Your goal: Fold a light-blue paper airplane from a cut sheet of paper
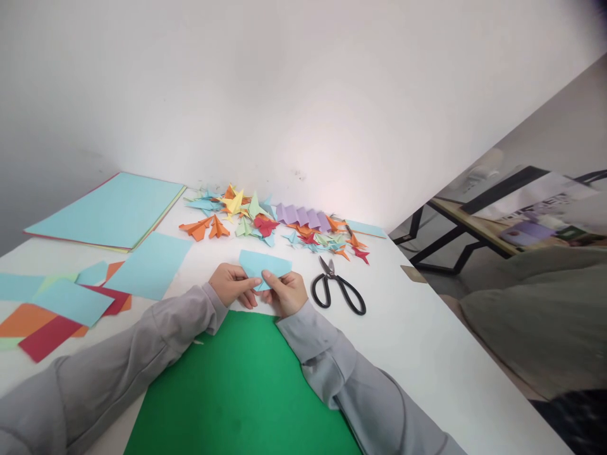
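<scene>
A small light blue paper [265, 260] with folded lower corners is held up between my two hands, over the far edge of a green sheet [241, 385]. My left hand [234, 285] pinches its left side, thumb on top. On the right side my right hand [286, 292] grips it, thumb pressed near the middle. The fingers partly hide the lower edge of the paper. Black-handled scissors [337, 285] lie with blades parted to the right of my right hand.
Many folded paper shapes [233, 203] and a pleated purple strip [303, 217] lie along the wall. At left are a stack of large sheets [114, 208] and loose coloured pieces [73, 302]. Beyond the table's right edge stands another table [467, 221].
</scene>
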`<state>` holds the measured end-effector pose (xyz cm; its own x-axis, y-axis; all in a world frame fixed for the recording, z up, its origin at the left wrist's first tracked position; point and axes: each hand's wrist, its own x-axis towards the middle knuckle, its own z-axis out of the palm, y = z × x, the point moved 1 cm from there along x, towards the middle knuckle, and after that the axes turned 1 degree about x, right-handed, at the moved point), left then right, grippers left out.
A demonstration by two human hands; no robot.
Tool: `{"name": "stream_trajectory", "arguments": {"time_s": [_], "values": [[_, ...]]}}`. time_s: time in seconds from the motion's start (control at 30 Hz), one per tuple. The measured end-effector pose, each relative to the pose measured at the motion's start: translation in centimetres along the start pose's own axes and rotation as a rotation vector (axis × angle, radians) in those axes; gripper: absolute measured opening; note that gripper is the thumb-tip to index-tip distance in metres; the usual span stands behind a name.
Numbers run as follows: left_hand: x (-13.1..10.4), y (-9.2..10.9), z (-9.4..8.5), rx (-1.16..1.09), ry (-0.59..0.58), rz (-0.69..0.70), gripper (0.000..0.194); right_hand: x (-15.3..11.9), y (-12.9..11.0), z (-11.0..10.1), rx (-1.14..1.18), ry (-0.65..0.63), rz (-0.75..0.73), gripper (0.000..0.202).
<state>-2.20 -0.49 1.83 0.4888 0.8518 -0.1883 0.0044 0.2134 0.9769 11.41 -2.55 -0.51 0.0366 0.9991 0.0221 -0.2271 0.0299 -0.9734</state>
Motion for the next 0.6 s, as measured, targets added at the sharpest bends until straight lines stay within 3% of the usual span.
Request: {"name": "stream_trajectory", "arguments": {"time_s": [0.6], "values": [[0.24,-0.27,-0.01,-0.008,-0.002,0.001,0.031,0.04,-0.07,-0.01,-0.021,-0.005,0.003,0.034]]}}
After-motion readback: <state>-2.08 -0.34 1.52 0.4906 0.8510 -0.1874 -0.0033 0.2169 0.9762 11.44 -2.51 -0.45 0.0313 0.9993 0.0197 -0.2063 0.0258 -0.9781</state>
